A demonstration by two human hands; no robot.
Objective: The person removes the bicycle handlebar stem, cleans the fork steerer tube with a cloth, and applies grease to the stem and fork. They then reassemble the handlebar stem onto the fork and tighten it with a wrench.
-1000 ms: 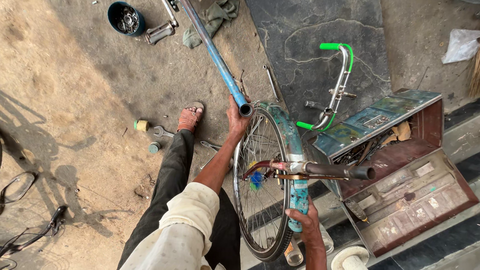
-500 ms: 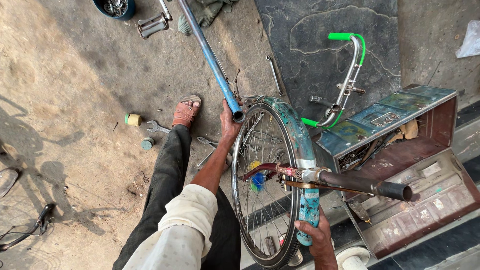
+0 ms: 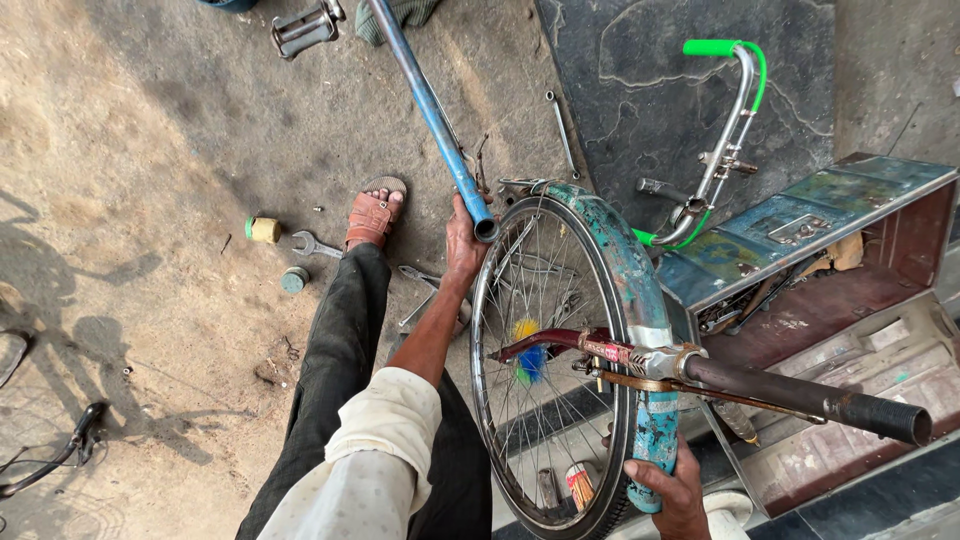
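Left hand [image 3: 463, 243] outstretched — right hand [image 3: 672, 487] clenched

Chipped teal-painted metal mudguard [image 3: 620, 260]; glossy blue metal pipe [image 3: 430, 105]; rusty metal toolbox [image 3: 840, 290].

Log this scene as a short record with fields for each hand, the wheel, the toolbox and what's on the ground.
left hand: grips the lower end of a blue tube, beside the wheel rim
right hand: holds the lower end of the teal mudguard
wheel: spoked, upright, mudguard arched over it, bright tuft at the hub
fork and stem: dark tube points right, over the toolbox
toolbox: metal, lid open, tools inside
handlebar: chrome, green grip, leaning by the toolbox
ground: spanner, two small tins, pedal, sandalled foot
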